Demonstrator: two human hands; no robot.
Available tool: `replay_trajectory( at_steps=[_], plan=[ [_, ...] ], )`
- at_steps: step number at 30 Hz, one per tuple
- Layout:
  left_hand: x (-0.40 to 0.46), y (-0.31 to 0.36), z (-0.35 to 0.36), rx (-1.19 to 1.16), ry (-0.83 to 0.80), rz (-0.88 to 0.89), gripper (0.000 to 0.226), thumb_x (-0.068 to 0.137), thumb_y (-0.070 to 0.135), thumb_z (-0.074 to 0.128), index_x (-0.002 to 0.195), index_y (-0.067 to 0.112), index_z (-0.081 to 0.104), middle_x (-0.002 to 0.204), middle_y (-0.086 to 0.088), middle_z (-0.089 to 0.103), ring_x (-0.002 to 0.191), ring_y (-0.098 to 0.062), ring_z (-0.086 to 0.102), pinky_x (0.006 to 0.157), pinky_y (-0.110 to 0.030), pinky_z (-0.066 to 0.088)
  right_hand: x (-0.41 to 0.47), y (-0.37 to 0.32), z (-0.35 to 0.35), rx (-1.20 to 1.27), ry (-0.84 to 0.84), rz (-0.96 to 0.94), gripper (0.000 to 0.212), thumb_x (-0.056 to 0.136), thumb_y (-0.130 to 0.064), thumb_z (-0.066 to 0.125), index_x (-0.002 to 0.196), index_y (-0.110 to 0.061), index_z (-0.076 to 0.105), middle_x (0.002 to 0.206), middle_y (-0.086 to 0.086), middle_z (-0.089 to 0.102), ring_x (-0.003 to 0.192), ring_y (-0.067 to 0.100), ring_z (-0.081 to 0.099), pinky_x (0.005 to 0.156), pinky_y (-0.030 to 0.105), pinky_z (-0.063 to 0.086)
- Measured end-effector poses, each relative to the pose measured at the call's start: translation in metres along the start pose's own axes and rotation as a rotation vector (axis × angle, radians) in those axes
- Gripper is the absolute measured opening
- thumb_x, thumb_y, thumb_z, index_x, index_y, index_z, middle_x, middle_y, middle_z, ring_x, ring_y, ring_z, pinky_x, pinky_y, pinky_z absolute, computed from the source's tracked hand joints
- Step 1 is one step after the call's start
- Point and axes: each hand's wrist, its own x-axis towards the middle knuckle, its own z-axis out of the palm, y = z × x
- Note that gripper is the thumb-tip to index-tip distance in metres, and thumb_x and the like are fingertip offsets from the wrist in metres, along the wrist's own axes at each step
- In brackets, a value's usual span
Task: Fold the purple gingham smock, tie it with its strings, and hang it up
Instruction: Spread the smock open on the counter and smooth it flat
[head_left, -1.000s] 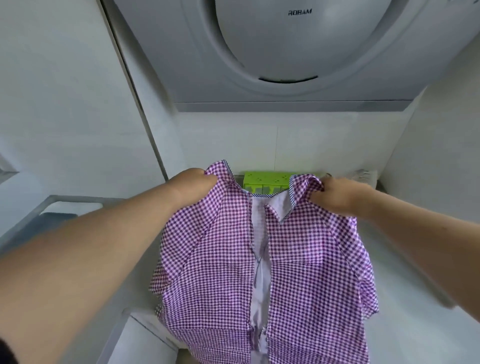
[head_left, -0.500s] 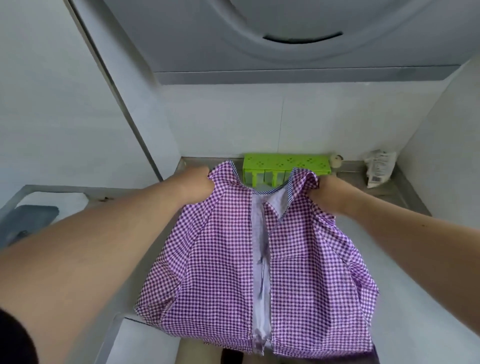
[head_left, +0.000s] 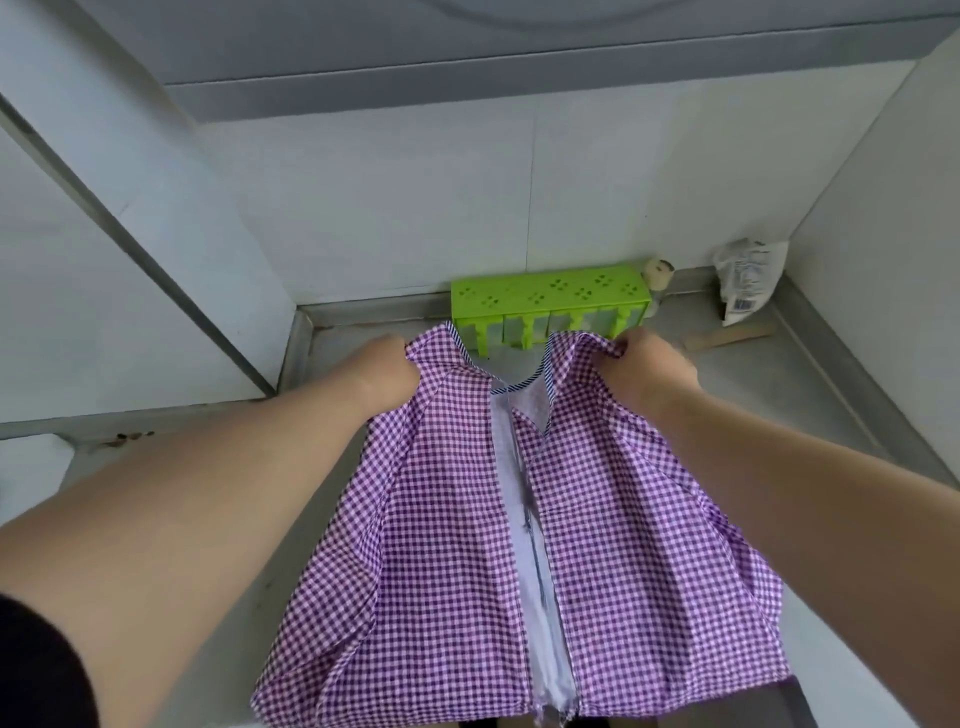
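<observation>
The purple gingham smock (head_left: 447, 545) is spread in front of me over the grey counter (head_left: 753, 395), its two halves parted along a pale inner strip down the middle. My left hand (head_left: 387, 371) grips the smock's top left corner by the neckline. At the top right corner, my right hand (head_left: 652, 366) is closed on the fabric. A thin string lies along the pale strip. The lower hem hangs past the counter's near edge.
A lime green plastic rack (head_left: 550, 306) stands against the back wall just beyond the smock's collar. A white packet (head_left: 748, 280) leans in the back right corner, with a small round object (head_left: 657, 273) and a wooden stick (head_left: 727, 338) nearby. A range hood (head_left: 519, 47) hangs overhead.
Both hands have lowered the smock toward the counter and spread it wider. My view has tilted down, so the hood has slid up and the counter's back corner shows.
</observation>
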Motion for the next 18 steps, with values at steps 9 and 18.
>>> replay_trajectory(
  at_steps=[9, 18],
  plan=[
    [0.055, -0.004, 0.039, -0.024, 0.018, -0.012, 0.012, 0.097, 0.012, 0.045, 0.091, 0.007, 0.054, 0.101, -0.016, 0.066, 0.088, -0.032, 0.064, 0.073, -0.035, 0.046, -0.065, 0.046, 0.113, -0.413, -0.525, -0.413, 0.07, 0.097, -0.044, 0.062, 0.159, -0.037, 0.029, 0.167, -0.008, 0.027, 0.149, 0.024, 0.036, 0.114, 0.052, 0.042],
    [0.046, -0.026, 0.072, 0.169, 0.014, -0.04, 0.046, 0.094, 0.037, 0.064, 0.132, 0.014, 0.055, 0.14, -0.014, 0.057, 0.129, -0.037, 0.056, 0.105, -0.045, 0.049, -0.064, 0.049, 0.144, -0.433, -0.577, -0.393, 0.108, 0.091, -0.062, 0.064, 0.163, -0.035, -0.011, 0.169, -0.012, -0.023, 0.159, 0.021, -0.009, 0.125, 0.058, 0.017]
  ],
)
